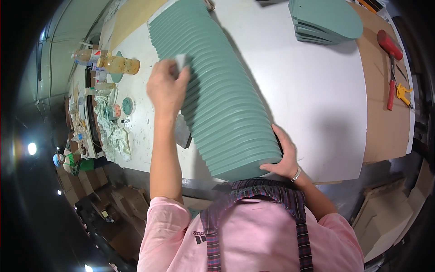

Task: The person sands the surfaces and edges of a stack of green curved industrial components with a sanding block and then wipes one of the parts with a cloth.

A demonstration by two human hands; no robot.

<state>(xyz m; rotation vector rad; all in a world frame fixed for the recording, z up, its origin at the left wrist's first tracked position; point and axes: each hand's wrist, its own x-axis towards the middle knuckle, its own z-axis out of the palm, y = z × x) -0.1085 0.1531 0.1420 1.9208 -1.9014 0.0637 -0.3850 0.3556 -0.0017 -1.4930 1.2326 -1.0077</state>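
A long row of overlapping green curved-edged panels point(226, 95) runs from the table's far edge down to my body. Over its left side is my left hand point(166, 88), pinching a small pale grey block point(181, 60), slightly blurred. Whether the block touches the panels I cannot tell. My right hand point(285, 156) grips the near right corner of the row, thumb on the end panel and fingers along the side. Beneath my left forearm, a small grey block-shaped object point(182, 131) lies on the white tabletop point(312, 90), partly hidden.
More green panels point(324, 20) are stacked at the far right. A red mallet point(389, 45) and a yellow-handled tool point(402, 93) lie on brown board at the right edge. Bottles point(120, 65), a round green-stained lid point(128, 106) and crumpled cloth point(113, 136) occupy the left side.
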